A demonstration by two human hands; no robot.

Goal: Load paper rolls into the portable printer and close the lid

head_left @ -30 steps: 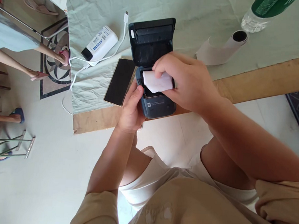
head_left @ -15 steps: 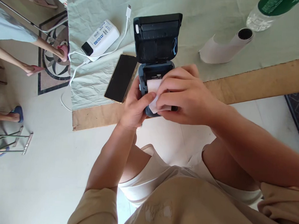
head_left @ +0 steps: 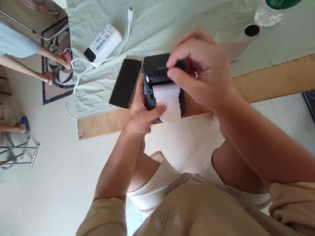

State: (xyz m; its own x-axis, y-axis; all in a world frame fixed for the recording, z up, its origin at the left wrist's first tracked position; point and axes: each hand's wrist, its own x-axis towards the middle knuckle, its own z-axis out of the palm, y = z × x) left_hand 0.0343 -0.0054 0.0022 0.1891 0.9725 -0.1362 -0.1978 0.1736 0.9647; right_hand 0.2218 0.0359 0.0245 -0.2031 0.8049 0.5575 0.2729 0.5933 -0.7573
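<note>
While the lid (head_left: 160,63) of the small dark printer (head_left: 149,93) is being folded down by the right hand (head_left: 199,69), whose fingers (head_left: 176,62) are pinched narrowly over the lid's front edge, the body is being clasped from its near-left side by the left hand (head_left: 140,113), with the thumb laid against the paper strip (head_left: 169,102). The printer is being kept at the table edge (head_left: 281,77), just beside the dark phone (head_left: 125,83) to the left of the grip. A white tail of paper is being left hanging out below the pinch, toward the person; this is judged the point to watch, since the strip should be lying flat and square under the lid's edge as it is being pressed shut. Even pressure across the lid is being advised, with the body braced against sliding off the edge. Beyond the grip, a power bank (head_left: 103,43) with its white cable (head_left: 126,32), a spare paper roll (head_left: 243,38) and a bottle (head_left: 274,11) are lying on the pale cloth (head_left: 178,13)
</note>
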